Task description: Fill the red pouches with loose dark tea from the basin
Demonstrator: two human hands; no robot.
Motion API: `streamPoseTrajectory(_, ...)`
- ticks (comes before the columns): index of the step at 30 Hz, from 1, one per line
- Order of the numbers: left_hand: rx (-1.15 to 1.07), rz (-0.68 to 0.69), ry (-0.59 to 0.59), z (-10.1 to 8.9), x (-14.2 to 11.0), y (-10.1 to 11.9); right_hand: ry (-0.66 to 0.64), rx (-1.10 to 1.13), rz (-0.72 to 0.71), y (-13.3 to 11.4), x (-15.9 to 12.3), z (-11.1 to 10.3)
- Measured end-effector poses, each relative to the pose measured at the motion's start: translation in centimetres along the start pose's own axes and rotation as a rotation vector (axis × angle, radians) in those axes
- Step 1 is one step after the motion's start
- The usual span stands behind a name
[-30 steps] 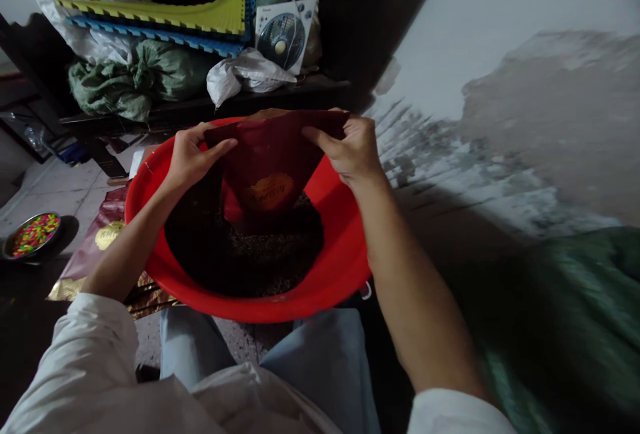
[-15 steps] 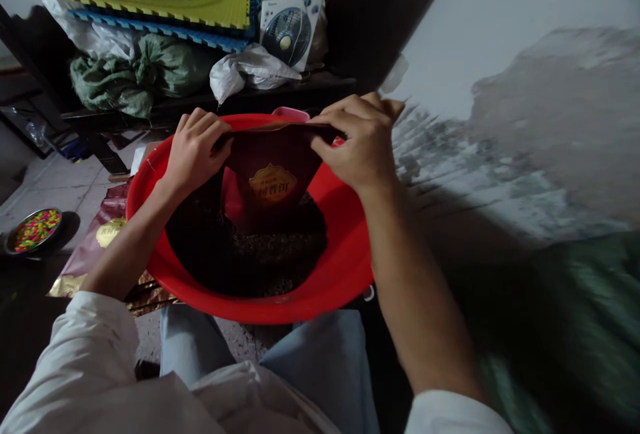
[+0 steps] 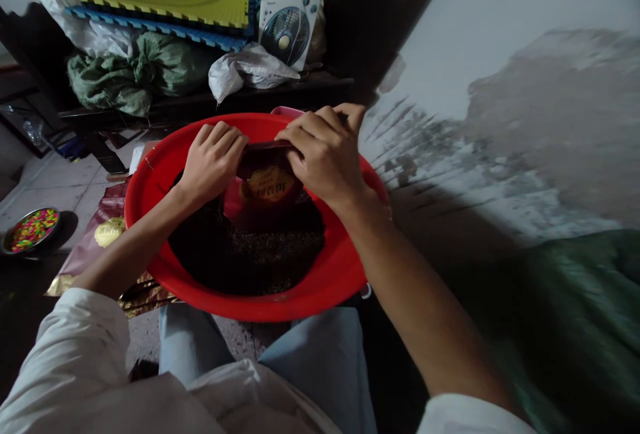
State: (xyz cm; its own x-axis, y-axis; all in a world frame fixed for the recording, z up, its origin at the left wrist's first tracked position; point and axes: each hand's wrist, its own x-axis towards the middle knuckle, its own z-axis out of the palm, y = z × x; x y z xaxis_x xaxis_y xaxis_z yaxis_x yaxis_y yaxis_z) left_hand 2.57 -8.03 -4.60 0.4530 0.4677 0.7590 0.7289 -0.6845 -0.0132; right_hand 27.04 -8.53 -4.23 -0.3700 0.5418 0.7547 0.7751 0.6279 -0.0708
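Bag: maroon pouch [image 3: 263,211] with a gold oval label, standing near the middle of the basin, a little toward 12 o'clock, its lower end sunk out of sight in the heap.
Long axis: runs roughly upright, from the gripped top edge down into the heap; the pouch narrows downward, and its top edge lies crosswise between the hands.
Left hand: left hand [image 3: 213,161] sits at 11 o'clock of the basin, fingers curled over the pouch's upper left corner.
Right hand: right hand [image 3: 323,154] sits at 1 o'clock, fingers bent over the top edge and covering more of it, so this hand is the nearer to the mouth.
Hands: close together, just apart, both clamped on the pouch; the mouth is hidden beneath them.
Basin: red plastic basin [image 3: 145,234], holding dark loose granular material [image 3: 250,261], with a pink object [image 3: 287,112] at its 12 o'clock rim.
Floor: a second maroon pouch [image 3: 95,234] lies flat at 9 o'clock; beyond it is a metal bowl [image 3: 30,229] of bright multicoloured pieces.
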Motion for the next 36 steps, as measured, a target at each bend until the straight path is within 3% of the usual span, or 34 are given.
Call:
streamPoseTrajectory(7, 0.051, 0.009, -0.027, -0.3, 0.0, 0.6, -0.012, -0.005, -0.030, -0.5, -0.1, 0.5)
streamPoseTrajectory(14, 0.263, -0.075, -0.105, -1.7, 0.4, 0.6, 0.021, -0.154, 0.033, 0.0, 0.2, 1.0)
streamPoseTrajectory(23, 0.262, -0.099, -0.166, -1.9, 0.4, 0.9, 0.046, -0.124, -0.018, -0.6, -0.1, 0.9)
streamPoseTrajectory(28, 0.260, -0.058, -0.121, -1.6, 0.3, 1.0, 0.059, -0.132, -0.034, -1.1, -0.1, 1.4)
streamPoseTrajectory(36, 0.264, 0.009, -0.143, -1.4, 0.1, 1.8, 0.041, -0.138, -0.085, -1.6, -0.1, 2.1)
